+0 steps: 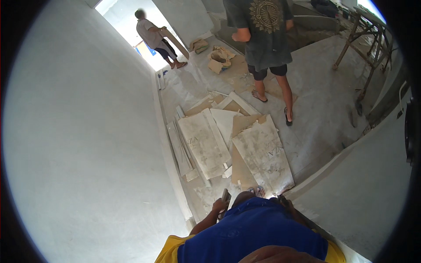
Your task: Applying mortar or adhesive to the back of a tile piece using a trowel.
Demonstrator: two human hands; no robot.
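Observation:
My left hand [218, 204] is closed round a flat, narrow, grey-brown tool [226, 195], which points up and away from me. It looks like a trowel or float, but its exact kind is too small to make out. On the other side of my blue shirt, my right hand [287, 204] is dark and partly hidden. Something dark shows at its fingers, and I cannot make out whether they hold it. Just beyond my sandalled feet [259, 191] lie large, dirty off-white boards [263, 151], with torn brown cardboard [241, 168] under and between them.
A smooth grey wall [87, 131] rises on the left, another [364, 188] at lower right. A person in a dark shirt [265, 44] stands ahead; another [151, 35] holds a board at the bright doorway. Torn paper sacks [220, 59] and a wooden trestle [366, 44] stand farther off.

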